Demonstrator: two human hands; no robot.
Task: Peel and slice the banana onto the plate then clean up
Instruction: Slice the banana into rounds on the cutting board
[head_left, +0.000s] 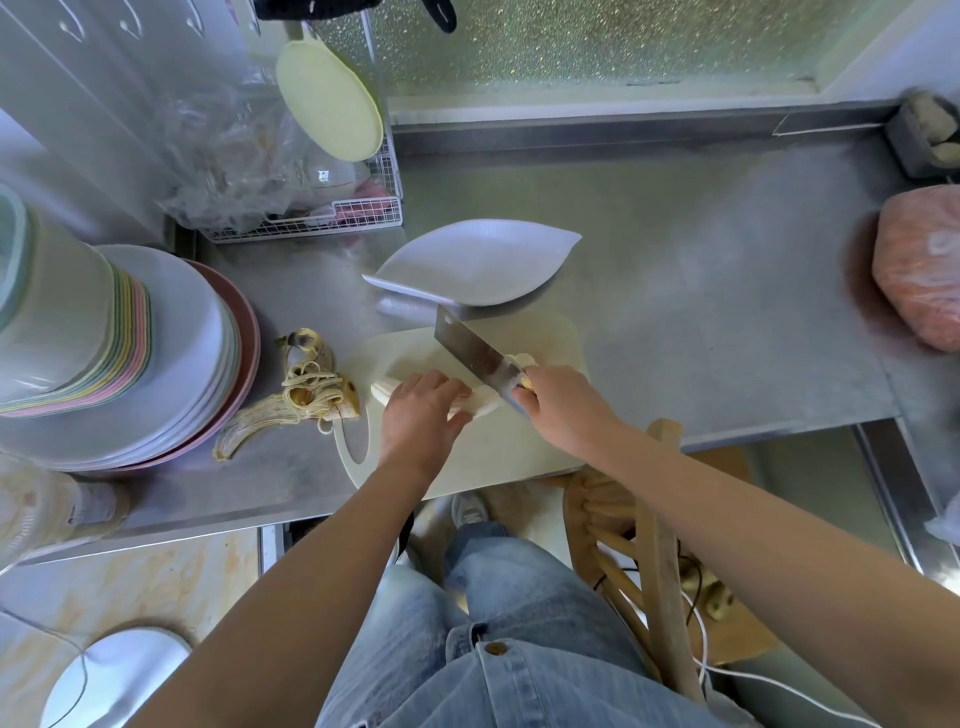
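Slicing is the step in hand: the peeled banana (483, 402) lies across the cutting board (519, 447). The left hand (421, 410) curls over its left part to pin it, and the right hand (558, 402) grips the handle of the cleaver (470, 345), whose blade meets the fruit near its right end. A short cut piece seems to lie beyond the blade, though the knife hides most of it. The plate (478, 265), just behind the board, holds no slices yet; the peel (296, 400) lies on the counter (701, 291) to the left. The next cut likely calls for drawing the holding fingers leftward, clear of the edge. No writing is legible; a bottle label (88, 512) at lower left is too blurred.
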